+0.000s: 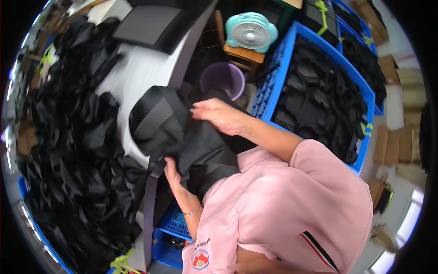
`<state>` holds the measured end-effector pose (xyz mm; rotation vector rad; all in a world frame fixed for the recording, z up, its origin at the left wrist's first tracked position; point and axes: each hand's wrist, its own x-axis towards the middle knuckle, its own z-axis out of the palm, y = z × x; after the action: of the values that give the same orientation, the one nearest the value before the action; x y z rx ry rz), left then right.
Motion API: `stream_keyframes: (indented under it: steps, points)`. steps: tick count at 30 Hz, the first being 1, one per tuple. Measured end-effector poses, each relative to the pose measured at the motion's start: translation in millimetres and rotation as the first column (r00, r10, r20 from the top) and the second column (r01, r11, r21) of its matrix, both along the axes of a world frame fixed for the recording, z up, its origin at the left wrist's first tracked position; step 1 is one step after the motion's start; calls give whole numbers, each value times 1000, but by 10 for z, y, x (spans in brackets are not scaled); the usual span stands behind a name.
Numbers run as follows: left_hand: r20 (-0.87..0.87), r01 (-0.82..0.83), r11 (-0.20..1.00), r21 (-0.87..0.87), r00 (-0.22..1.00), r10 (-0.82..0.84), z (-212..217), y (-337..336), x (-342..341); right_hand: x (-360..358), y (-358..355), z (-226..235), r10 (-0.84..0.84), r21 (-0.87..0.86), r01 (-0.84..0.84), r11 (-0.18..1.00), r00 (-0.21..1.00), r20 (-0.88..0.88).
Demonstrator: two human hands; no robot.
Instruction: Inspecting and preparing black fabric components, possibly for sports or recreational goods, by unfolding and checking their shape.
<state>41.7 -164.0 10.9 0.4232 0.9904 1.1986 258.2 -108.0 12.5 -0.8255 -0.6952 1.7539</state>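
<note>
Between my hands, in front of my chest, is a black fabric bag (203, 157) with a flat, smoother band across its far end. My right hand (219, 116) pinches its upper right edge, thumb and fingertips together. Lower down, on the near left side, my left hand (173, 176) grips the bag's edge beside a dark strap; part of its fingers is hidden by the fabric. The bag's far end hangs over the edge of a white table (132, 68).
A big heap of black fabric pieces (77, 150) covers the left side. To the right, a blue crate (370, 98) holds stacked black pieces. Beyond the bag are a purple bin (223, 77) and a teal fan (252, 32) on a wooden stool (244, 52). Another blue crate (166, 251) sits below the table.
</note>
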Motion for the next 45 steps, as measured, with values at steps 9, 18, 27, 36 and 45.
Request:
stream_keyframes:
  steps: [9,18,27,36,45]
  points:
    - [50,299,953,-52,954,-296,-139,44,292,330,-265,-421,-228,-54,234,971,969,96]
    - [-231,394,919,3,894,-383,-151,153,516,3466,-1261,-373,-589,450,706,546,-58,806]
    - [-299,303,951,-64,903,-308,-478,287,243,5005,-1092,-177,-38,546,500,672,-714,700]
    - [-106,264,960,-93,956,-273,-733,368,77,481,1373,-187,-584,673,-238,700,351,732]
    - [-61,318,947,-38,946,-320,-843,345,32,-1044,3489,201,-982,660,-735,156,-47,181]
